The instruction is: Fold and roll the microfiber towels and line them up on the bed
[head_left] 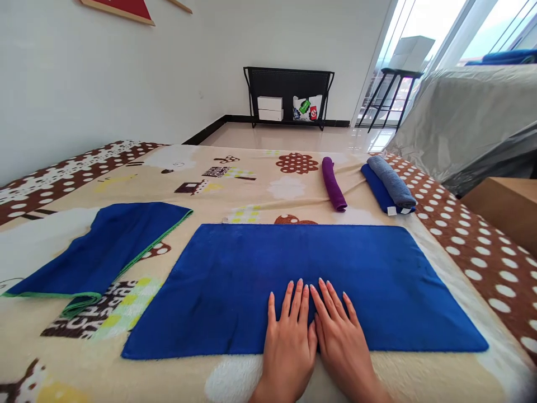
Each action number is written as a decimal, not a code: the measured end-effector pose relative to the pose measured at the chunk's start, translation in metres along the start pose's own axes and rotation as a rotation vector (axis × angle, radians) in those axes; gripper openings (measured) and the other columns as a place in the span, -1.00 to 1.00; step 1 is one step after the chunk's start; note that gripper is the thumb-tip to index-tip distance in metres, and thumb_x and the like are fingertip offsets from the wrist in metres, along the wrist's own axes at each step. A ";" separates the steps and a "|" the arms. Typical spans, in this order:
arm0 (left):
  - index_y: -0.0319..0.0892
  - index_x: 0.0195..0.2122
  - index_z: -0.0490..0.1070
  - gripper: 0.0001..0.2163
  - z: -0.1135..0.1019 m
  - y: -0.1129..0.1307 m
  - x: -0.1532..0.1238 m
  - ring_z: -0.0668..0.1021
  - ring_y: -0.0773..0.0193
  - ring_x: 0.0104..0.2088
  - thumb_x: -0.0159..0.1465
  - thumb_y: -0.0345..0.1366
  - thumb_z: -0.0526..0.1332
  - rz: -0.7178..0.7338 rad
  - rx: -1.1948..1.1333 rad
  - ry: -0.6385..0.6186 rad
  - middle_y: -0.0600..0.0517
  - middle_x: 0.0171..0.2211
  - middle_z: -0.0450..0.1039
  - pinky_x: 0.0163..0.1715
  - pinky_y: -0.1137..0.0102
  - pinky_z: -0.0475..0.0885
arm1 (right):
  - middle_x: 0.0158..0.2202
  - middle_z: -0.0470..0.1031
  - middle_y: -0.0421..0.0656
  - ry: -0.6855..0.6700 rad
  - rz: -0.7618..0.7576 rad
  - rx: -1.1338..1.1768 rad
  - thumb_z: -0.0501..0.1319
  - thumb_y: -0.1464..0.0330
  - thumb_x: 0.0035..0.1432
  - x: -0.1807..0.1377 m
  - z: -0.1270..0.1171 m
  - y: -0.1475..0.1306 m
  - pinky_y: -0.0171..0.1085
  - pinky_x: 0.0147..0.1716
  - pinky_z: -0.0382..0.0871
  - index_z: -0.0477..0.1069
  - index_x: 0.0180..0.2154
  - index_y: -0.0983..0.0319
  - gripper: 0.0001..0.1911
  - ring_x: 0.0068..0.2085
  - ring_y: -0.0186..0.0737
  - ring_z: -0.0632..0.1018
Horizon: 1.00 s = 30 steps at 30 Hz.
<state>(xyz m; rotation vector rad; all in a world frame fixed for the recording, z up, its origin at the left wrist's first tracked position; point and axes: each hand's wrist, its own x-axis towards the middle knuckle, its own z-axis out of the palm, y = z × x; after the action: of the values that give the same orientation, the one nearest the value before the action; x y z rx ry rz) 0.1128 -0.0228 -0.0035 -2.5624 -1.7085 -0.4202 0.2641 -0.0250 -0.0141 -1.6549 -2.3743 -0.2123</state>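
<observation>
A blue towel (302,280) lies spread flat on the patterned bedspread (251,179). My left hand (289,336) and my right hand (339,336) rest side by side on the towel's near edge. Both lie palm down with fingers stretched out and thumbs touching, and neither holds anything. A second blue towel with a green edge (100,252) lies loosely folded to the left. At the far side lie a rolled purple towel (333,183), a rolled grey towel (391,182) and a rolled blue towel (377,190) beside it.
A white wall runs along the left. A black rack (289,95) with white boxes stands at the far wall. A black stool (390,95) stands by the window. A covered piece of furniture (465,117) and a wooden box (503,207) lie to the right.
</observation>
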 end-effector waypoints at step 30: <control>0.11 0.41 -0.19 -0.31 -0.031 -0.097 -0.055 0.11 -0.01 0.38 0.27 -0.31 0.01 -0.122 0.129 -0.148 0.11 0.41 -0.05 0.26 -0.12 0.10 | 0.42 -0.05 -0.18 -0.027 0.310 -0.121 -0.12 0.20 0.28 -0.083 -0.008 0.129 0.15 0.28 0.01 -0.21 0.41 0.03 -0.30 0.37 -0.04 0.15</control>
<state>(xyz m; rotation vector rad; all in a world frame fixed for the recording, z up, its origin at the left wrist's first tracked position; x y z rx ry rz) -0.0015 -0.0396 0.0012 -2.4627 -1.8789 -0.1220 0.4133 -0.0572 -0.0317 -2.0648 -2.1212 -0.2822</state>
